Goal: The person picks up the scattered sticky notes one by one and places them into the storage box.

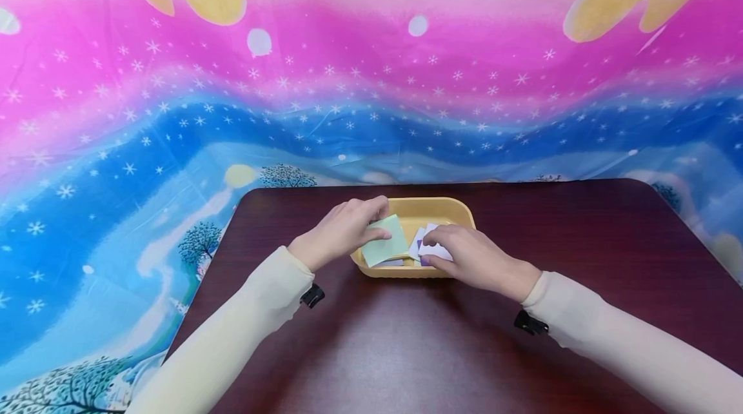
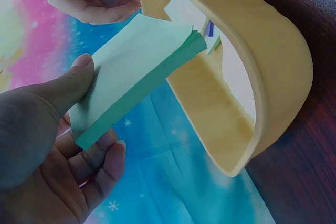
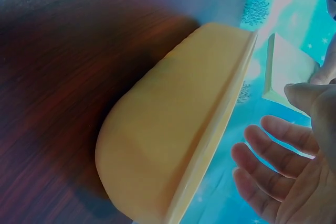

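A thick pad of pale green note paper [image 1: 386, 243] is gripped by my left hand [image 1: 345, 228], thumb on its top face and fingers beneath. The pad is tilted over the left end of a yellow plastic basket [image 1: 400, 273]; its edges look slightly fanned in the left wrist view. My right hand [image 1: 478, 258] is over the basket's right side, thumb and fingers spread apart. No paper shows between them in the right wrist view. White paper pieces [image 1: 439, 251] with purple parts lie inside the basket, partly hidden behind the right hand's fingers.
The basket stands near the far edge of a dark reddish-brown table [image 1: 371, 349]. Behind the table hangs a pink and blue cloth [image 1: 371, 78] with snowflakes and trees. Black straps [image 1: 531, 322] sit at both cuffs of the cream sleeves.
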The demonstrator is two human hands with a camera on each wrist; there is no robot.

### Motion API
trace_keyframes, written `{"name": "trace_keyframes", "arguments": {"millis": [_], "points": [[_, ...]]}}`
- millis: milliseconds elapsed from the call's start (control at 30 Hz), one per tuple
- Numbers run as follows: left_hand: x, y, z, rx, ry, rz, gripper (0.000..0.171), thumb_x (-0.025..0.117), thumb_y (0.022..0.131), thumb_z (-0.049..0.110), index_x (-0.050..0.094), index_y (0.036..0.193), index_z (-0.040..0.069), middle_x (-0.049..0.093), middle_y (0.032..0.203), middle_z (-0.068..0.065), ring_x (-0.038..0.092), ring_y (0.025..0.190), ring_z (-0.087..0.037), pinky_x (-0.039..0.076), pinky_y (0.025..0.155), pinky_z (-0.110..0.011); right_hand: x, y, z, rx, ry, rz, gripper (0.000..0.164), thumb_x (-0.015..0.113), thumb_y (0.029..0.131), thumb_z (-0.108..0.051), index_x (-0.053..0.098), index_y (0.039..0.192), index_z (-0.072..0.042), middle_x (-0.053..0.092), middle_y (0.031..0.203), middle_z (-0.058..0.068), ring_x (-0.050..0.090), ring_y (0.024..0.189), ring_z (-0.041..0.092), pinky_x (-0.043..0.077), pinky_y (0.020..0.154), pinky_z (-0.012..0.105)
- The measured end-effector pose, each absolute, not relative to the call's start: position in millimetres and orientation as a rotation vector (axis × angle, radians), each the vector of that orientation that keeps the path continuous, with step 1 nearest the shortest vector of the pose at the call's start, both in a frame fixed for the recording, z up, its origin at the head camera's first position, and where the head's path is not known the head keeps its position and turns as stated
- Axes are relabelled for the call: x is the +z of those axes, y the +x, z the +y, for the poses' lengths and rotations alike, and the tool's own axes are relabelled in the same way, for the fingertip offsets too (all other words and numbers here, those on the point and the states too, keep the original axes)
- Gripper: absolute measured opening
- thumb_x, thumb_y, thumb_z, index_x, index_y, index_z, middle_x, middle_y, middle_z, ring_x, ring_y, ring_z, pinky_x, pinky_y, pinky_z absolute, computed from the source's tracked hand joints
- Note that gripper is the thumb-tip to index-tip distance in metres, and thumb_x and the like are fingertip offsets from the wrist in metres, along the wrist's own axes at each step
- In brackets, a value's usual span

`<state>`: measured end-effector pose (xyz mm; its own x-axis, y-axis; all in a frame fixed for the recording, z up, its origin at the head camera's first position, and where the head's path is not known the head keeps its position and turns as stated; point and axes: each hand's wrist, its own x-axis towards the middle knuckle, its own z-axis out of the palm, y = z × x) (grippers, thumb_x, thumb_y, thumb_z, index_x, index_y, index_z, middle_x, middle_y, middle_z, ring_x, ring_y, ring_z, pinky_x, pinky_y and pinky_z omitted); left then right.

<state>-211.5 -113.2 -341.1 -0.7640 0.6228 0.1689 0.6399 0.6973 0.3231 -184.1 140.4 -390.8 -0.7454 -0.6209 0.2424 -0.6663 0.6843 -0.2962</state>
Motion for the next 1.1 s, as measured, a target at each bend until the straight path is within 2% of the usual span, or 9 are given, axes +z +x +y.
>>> {"name": "trace_keyframes", "arguments": {"millis": [167,367,600,1100], "points": [[-342.3,-214.1,-111.2,-0.580,-1.067,-2.848,0.031,0.068,0.082,0.037,0.044,0.085,0.017,0.038,0.064,0.004,0.042,0.060,-0.011,0.031,0.050,-0.025,-390.8,-185.9,141.7,0.568,1.051,-2.789,0.036,0.062,0.086,-0.043,0.069,0.104,-0.014,0.068,0.099,-0.004,0.062,0.092,0.012,0.051,0.076,0.033],[-344.0,-217.9,-109.4,-0.563,-1.053,-2.853,0.030,0.069,0.081,0.037,0.046,0.086,0.018,0.043,0.065,0.004,0.043,0.060,-0.011,0.033,0.051,-0.026,-391.4,-189.1,142.6,0.552,1.020,-2.815,0.037,0.063,0.085,-0.043,0.069,0.106,-0.013,0.068,0.100,-0.003,0.061,0.089,0.010,0.051,0.074,0.032],[-346.8,-224.0,-107.3,-0.549,-1.041,-2.875,0.030,0.069,0.080,0.038,0.046,0.085,0.019,0.047,0.067,0.003,0.044,0.061,-0.011,0.035,0.052,-0.026,-394.7,-194.2,145.9,0.542,0.998,-2.790,0.032,0.064,0.085,-0.037,0.069,0.104,-0.011,0.067,0.097,-0.003,0.061,0.089,0.014,0.050,0.077,0.035],[-361.9,-237.8,-92.7,-0.546,-1.063,-2.932,0.030,0.067,0.081,0.039,0.046,0.087,0.018,0.050,0.071,0.002,0.045,0.064,-0.012,0.037,0.055,-0.025,-399.5,-199.0,148.5,0.549,0.969,-2.812,0.029,0.064,0.085,-0.035,0.069,0.102,-0.012,0.067,0.094,-0.004,0.062,0.088,0.014,0.051,0.076,0.035]]}}
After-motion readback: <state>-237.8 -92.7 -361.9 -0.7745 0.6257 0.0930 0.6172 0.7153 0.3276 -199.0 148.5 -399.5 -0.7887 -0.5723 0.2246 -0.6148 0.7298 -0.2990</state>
